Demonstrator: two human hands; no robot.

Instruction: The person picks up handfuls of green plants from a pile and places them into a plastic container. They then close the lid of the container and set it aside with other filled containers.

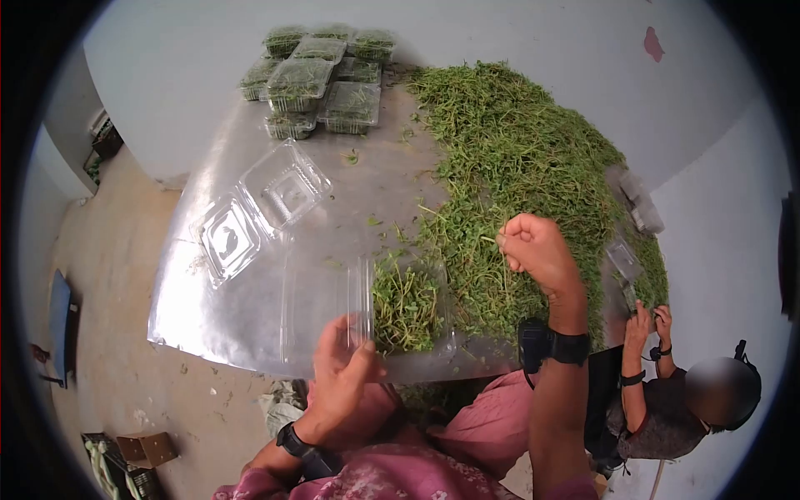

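Observation:
In front of me an opened clear plastic clamshell box (pixel 325 292) lies at the table's near edge. Its right half holds a clump of leafy green stems (pixel 407 304). My left hand (pixel 343 367) grips the box near its hinge, thumb at the rim and fingers against the see-through lid. Over the big heap of greens (pixel 525 158), my right hand (pixel 533 248) is closed in a pinch. A short pale-green stem (pixel 490 239) sticks out from its fingertips.
A second opened clamshell (pixel 283 190) lies at left on the metal table (pixel 200 317). Filled boxes (pixel 300 82) are stacked at the back. On the right, a co-worker (pixel 658 400) handles greens beside another plastic box (pixel 622 260). Crates (pixel 125 467) stand on the floor.

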